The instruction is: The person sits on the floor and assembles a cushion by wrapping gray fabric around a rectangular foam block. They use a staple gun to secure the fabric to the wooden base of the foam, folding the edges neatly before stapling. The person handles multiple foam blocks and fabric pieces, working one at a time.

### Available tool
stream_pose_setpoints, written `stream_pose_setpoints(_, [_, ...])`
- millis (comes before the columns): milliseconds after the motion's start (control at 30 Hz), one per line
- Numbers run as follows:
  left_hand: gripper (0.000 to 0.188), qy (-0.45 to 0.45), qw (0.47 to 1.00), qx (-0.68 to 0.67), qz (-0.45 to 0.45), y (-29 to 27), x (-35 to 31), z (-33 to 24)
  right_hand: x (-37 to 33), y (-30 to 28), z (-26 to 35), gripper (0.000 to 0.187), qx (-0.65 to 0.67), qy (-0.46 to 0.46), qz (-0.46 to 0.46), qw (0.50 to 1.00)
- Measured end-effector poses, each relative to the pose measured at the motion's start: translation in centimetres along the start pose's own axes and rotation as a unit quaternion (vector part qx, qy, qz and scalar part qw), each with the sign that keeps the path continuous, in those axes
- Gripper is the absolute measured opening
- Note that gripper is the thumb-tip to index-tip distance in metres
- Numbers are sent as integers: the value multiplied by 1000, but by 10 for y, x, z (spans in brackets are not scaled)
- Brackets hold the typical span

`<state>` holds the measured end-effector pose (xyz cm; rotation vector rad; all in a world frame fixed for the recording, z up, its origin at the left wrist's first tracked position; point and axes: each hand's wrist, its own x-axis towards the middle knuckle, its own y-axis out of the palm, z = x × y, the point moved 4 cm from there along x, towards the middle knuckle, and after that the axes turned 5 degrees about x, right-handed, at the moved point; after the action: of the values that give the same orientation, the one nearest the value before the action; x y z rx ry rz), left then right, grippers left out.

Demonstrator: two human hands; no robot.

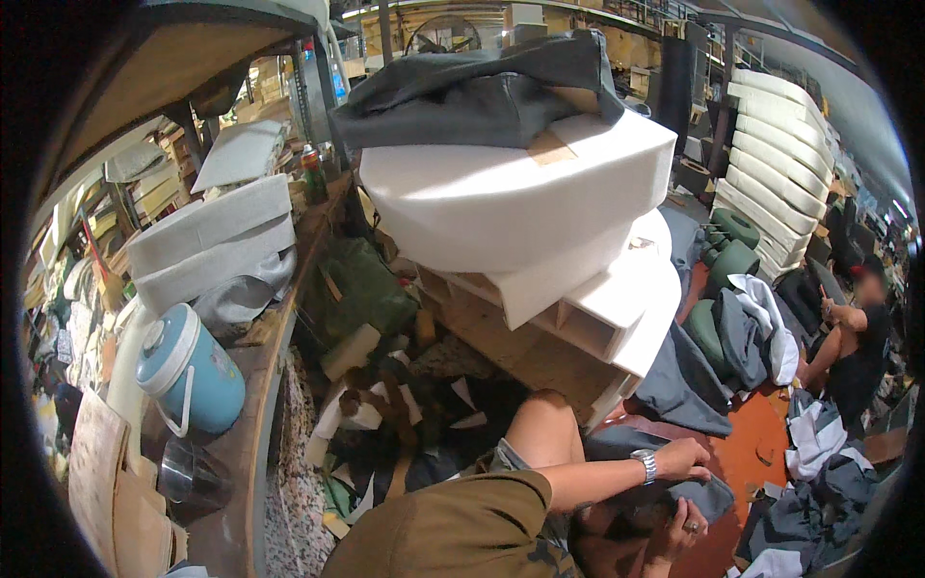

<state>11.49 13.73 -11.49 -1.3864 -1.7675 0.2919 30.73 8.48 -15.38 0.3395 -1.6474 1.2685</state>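
Note:
A piece of dark grey fabric point(711, 493) lies over my lap at the lower right. My left hand point(680, 459), with a metal watch on the wrist, is closed on its upper edge. Just below, my right hand point(677, 532), wearing a ring, pinches the same fabric from the other side. The fingertips are small in view, and anything tiny between them cannot be made out. More grey fabric point(686, 385) drapes down beside the white foam-covered frame point(617, 332) in front of me.
Dark fabric point(482, 101) rests on a big white foam block point(511, 193). At left, a blue cooler jug point(190, 371) stands on a wooden bench point(226, 520). Right are green rolls point(734, 260), stacked white cushions point(776, 169), fabric heaps point(809, 515) and a seated person point(853, 337).

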Motion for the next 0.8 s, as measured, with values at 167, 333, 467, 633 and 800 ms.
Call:
stream_pose_setpoints(167, [35,10,999,26,15,-10,19,-2,9,8,-8,32,0,2,3,1000])
stream_pose_setpoints(333, [36,54,991,88,-82,-30,29,-6,16,17,-16,37,-23,-4,23,999])
stream_pose_setpoints(467, [34,-57,955,-84,-279,-21,-19,-7,32,23,-34,40,0,22,27,999])
stream_pose_setpoints(633, [43,-225,940,-196,166,100,-168,21,53,33,-58,40,21,54,89,994])
stream_pose_setpoints(800, [59,-13,809,101,579,185,-233,40,60,32,-58,47,27,55,99,993])
